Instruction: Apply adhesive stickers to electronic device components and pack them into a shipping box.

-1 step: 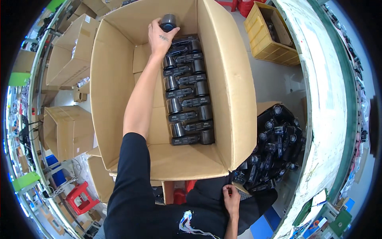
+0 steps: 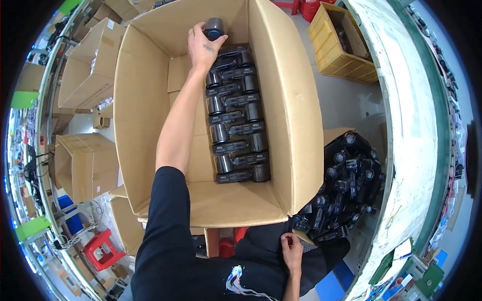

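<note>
My left hand (image 2: 203, 49) reaches to the far end of a large open cardboard box (image 2: 143, 125), its fingers and thumb closed round the cylindrical head of a black handheld fan (image 2: 214, 29). The rest of that fan is hard to make out. Below it, several black handheld fans (image 2: 236, 146) lie packed in a column along the box's right side, heads alternating left and right. My right hand (image 2: 292, 253) rests low near my lap, just outside the box's near edge. Its fingers are curled together; whatever they may hold is hidden.
A heap of loose black fans (image 2: 344, 185) lies right of the box. Beyond it runs a long white-topped bench (image 2: 414, 125). A yellow crate (image 2: 321, 37) stands at the far right. Other cardboard boxes (image 2: 88, 163) and a red stool (image 2: 103, 250) are on the left.
My left hand and the fan in it have shifted very slightly to the right. My right hand has not visibly moved.
</note>
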A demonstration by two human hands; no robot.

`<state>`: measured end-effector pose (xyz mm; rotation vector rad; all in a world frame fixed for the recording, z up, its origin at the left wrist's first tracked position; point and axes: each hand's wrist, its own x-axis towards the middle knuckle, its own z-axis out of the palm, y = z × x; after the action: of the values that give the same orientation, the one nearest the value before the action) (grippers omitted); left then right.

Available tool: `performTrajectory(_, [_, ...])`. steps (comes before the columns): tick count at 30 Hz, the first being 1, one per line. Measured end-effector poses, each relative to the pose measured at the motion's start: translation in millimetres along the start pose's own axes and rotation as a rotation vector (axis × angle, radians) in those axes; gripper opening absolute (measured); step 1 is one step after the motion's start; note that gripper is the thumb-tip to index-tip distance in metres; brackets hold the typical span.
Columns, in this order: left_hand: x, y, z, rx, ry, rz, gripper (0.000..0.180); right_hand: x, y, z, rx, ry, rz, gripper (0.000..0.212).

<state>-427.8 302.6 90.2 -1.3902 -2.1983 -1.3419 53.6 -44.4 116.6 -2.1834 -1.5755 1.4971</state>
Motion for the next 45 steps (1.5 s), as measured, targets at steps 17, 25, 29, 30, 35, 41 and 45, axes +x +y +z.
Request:
performTrajectory(17, [-14.8, -21.3, 39.1, 0.165, -0.344, 0.012, 0.055, 0.9, 1.5, 0.9, 0.039, -0.002, 0.010, 0.017])
performTrajectory(25, [-8.2, -19.3, 23.5, 0.022, -0.342, 0.080, 0.042, 0.9, 0.8, 1.3, 0.014, -0.006, 0.004, 0.017])
performTrajectory(29, [5.1, 4.9, -10.1, -0.130, -0.137, 0.316, 0.036, 0.9, -1.6, 0.0, 0.021, -0.021, 0.000, 0.017])
performTrajectory(30, [9.6, 8.5, -15.2, -0.145, -0.089, 0.304, 0.034, 1.4, 0.7, 0.0, 0.013, -0.016, -0.006, 0.017])
performTrajectory(35, [8.3, 0.2, -55.9, -0.066, -0.078, 0.151, 0.034, -1.6, 5.3, 0.7, 0.035, -0.008, -0.068, 0.018])
performTrajectory(41, [-37.2, -50.2, -106.2, 0.213, -0.415, -0.228, 0.044, -9.1, 17.5, 3.0, 0.085, -0.027, -0.123, 0.019])
performTrajectory(45, [-70.2, -66.0, -117.8, 0.441, -0.679, -0.411, 0.048, -8.8, 28.2, 0.5, 0.061, -0.025, -0.150, 0.019])
